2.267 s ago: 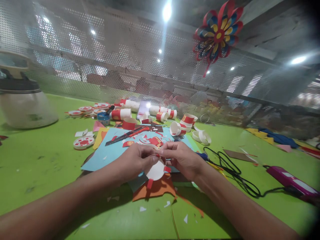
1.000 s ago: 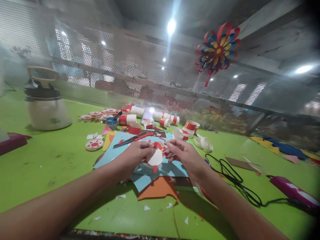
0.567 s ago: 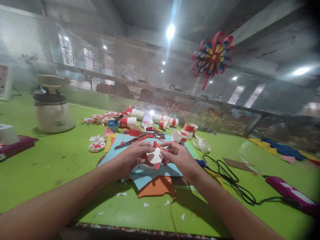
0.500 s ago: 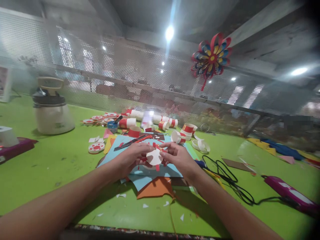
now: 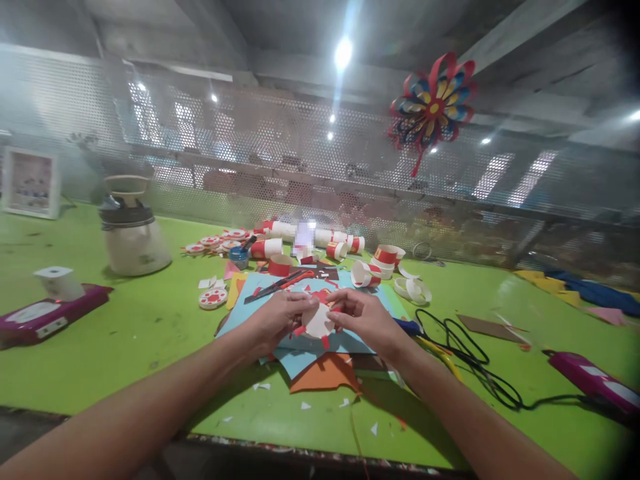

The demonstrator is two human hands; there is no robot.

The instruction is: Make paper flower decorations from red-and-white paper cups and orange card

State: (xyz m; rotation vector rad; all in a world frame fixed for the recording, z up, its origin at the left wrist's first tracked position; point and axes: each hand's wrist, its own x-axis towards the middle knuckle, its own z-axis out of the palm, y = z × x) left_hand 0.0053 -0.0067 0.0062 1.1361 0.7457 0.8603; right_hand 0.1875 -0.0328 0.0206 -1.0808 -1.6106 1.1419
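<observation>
bare forearms reaching in from both sides, left hand (image 5: 290, 315) and right hand (image 5: 361, 317) nearly meeting, wrists raised, fingers bent, thumbs and fingertips pinched inward

The table (image 5: 125, 360) is coloured bright green, and light blue is shown by the paper sheet (image 5: 295, 363), under which orange is seen on the torn sheet (image 5: 325, 375). The held disc (image 5: 318, 321) is coloured plain white, with its edge marked by red tabs, while the flat disc (image 5: 213, 298) is patterned with red patches on white. Red, blue and yellow are layered in the looped flower (image 5: 434, 108), and purple is borne by both power strips, the left one (image 5: 55, 313) and the right one (image 5: 593, 380)
</observation>
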